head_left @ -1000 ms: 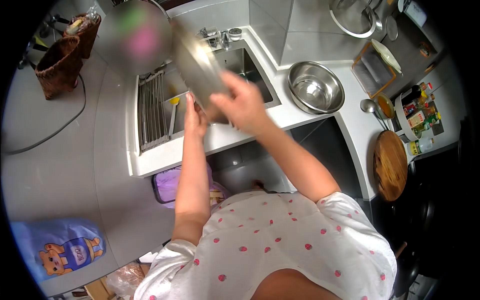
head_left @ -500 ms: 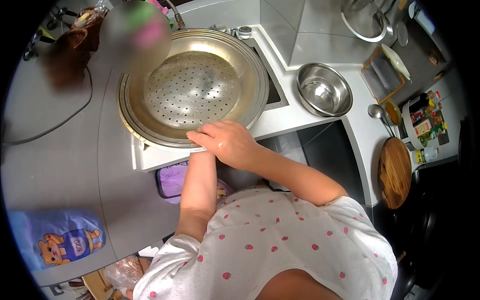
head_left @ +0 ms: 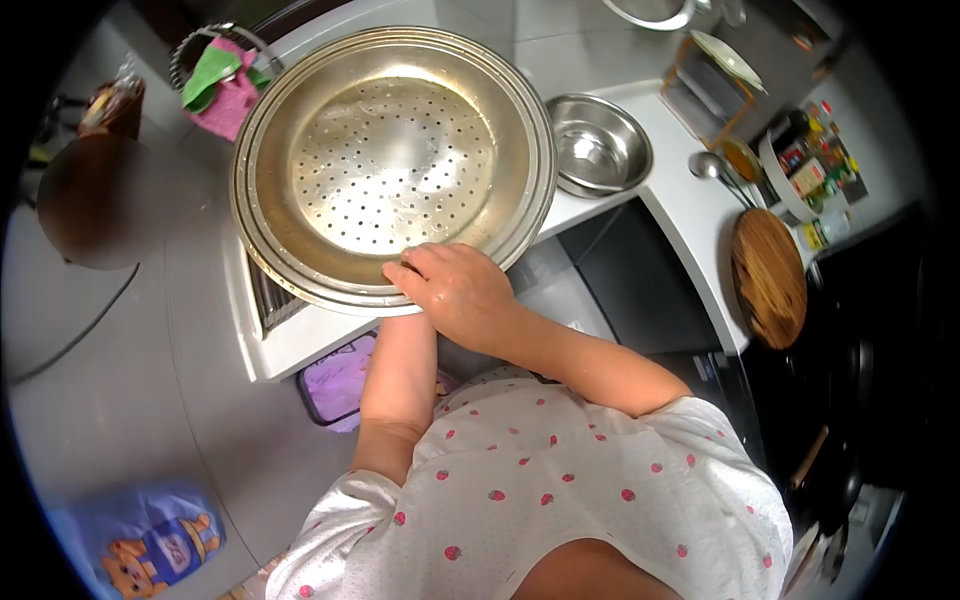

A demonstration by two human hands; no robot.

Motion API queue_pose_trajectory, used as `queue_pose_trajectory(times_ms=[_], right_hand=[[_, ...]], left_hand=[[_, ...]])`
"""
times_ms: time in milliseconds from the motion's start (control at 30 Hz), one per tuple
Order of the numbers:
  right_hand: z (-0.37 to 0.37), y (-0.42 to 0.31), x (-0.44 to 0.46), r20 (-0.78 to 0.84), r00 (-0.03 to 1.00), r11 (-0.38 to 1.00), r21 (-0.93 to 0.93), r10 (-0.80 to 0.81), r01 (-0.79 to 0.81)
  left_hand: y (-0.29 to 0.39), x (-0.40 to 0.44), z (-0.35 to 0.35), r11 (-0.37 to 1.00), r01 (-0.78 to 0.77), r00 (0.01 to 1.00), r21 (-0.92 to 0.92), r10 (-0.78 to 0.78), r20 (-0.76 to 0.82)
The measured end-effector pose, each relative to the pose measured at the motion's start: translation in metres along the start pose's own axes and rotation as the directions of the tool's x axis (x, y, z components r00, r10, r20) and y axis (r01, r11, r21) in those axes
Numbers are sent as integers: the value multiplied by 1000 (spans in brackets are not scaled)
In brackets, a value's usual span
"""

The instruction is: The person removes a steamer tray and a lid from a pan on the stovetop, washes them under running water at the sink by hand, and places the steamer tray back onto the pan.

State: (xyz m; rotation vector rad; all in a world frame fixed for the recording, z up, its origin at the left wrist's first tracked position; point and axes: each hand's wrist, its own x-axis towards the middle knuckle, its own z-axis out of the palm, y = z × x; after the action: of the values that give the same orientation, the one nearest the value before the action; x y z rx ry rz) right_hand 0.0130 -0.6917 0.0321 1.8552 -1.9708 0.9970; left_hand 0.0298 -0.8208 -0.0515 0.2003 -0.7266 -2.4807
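Note:
A wide, round metal steamer tray with a perforated bottom is held up over the sink area, its inside facing me and wet. My right hand is closed over its near rim, fingers curled over the edge, with wet skin. My left forearm reaches up under the tray beside my right wrist; the left hand itself is hidden beneath the tray, so its fingers do not show. Just right of the tray, a steel bowl rests on the white counter.
Farther right are a ladle, a round wooden board and a rack of bottles. Pink and green cloths hang at the back left. Below the counter is a purple bin. A blue bear-print bag lies at lower left.
The steamer tray has come up closer to the camera and tipped more toward me, both arms still at its near edge. My view has turned, shifting the bowl and counter leftward in the picture.

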Motion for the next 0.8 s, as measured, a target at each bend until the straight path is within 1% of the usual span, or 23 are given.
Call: queue_pose_trajectory(times_ms=[200, 433, 633, 700, 800], right_hand=[[-39, 11, -42, -30, 977, 966, -141, 213, -215], [-97, 14, -97, -132, 904, 857, -287, 406, -427], [-160, 16, -148, -256, 841, 740, -401, 476, -541], [-184, 17, -171, -385, 846, 730, -444, 369, -520], [-242, 12, -209, -458, 826, 677, -496, 328, -544]], left_hand=[[-54, 5, 35, 985, 175, 979, -14, -172, 108], [-130, -5, 98, 925, 380, 894, 8, -370, 254], [-210, -28, 174, 843, 535, 765, 60, -513, 390], [-240, -42, 204, 813, 577, 714, 72, -546, 438], [-289, -62, 258, 778, 621, 648, 94, -577, 497]])
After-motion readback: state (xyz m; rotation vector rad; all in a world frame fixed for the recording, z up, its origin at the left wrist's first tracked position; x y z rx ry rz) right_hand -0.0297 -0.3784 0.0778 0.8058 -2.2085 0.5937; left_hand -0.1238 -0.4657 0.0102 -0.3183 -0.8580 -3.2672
